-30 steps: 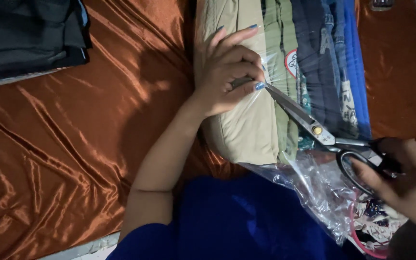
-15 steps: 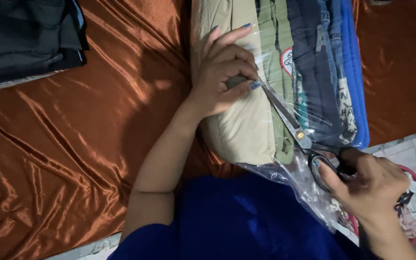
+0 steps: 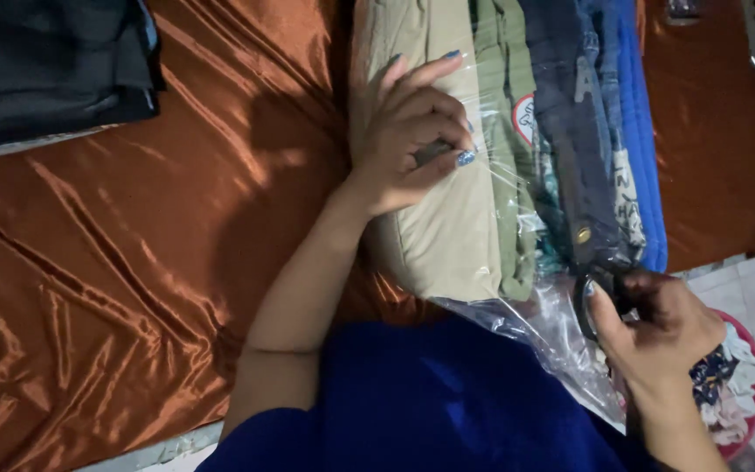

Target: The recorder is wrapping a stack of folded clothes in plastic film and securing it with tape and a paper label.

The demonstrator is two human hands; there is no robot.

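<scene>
The left hand (image 3: pixel 412 131) rests on a clear plastic bag (image 3: pixel 517 218) packed with folded clothes. Its thumb and forefinger are pinched together on a fold of the plastic film, the painted thumbnail pressed against the fingertip, while the remaining fingers (image 3: pixel 417 72) arch up and spread slightly apart above the pinch. Directly beneath that hand lies the beige folded garment (image 3: pixel 447 236); just to the right of its fingertips come an olive green garment (image 3: pixel 509 131), then dark denim (image 3: pixel 570 122), then a bright blue piece (image 3: pixel 640 140) at the far edge of the stack, all side by side inside the bag.

The right hand (image 3: pixel 661 328) sits near the lower end of the bag, well apart from the left. Its fingers are curled closed around the black looped handles of a pair of scissors (image 3: pixel 592 280), the thumb lying along one loop. The blades run up from the handles across the denim, under or against the plastic; whether they are parted cannot be told.

The loose open end of the bag trails down past the right hand's wrist. Under everything spreads a rust-orange satin sheet (image 3: pixel 133 262). Far to the left of the left hand, at the top corner, lies a stack of dark folded fabric (image 3: pixel 45 61). Below the right hand shows a pink basket (image 3: pixel 749 393) with patterned cloth.
</scene>
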